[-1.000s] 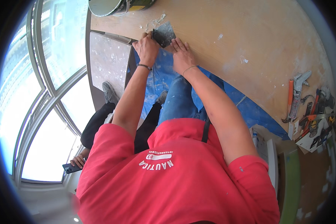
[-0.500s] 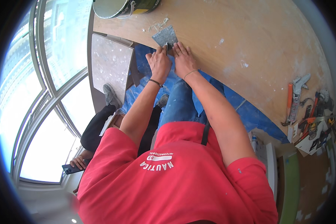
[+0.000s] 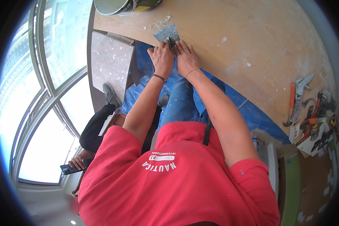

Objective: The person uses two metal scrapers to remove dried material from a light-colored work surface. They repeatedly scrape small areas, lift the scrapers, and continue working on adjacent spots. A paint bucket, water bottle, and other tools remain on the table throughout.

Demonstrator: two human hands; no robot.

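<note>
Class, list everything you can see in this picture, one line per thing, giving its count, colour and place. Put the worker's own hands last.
trowel: one, grey metal blade, on the wooden board under both hands
wooden board: one, tan with white smears, across the top
bucket: one, pale rim with a green and yellow side, top edge
stone tile: one, speckled grey, left of the hands
blue sheet: one, blue, below the board's edge
caulking gun: one, grey metal, at right
hand tools: several, orange and black, heaped at far right
phone: one, dark, held by another person at lower left
left hand: one, on the trowel, wristband on
right hand: one, on the trowel
</note>
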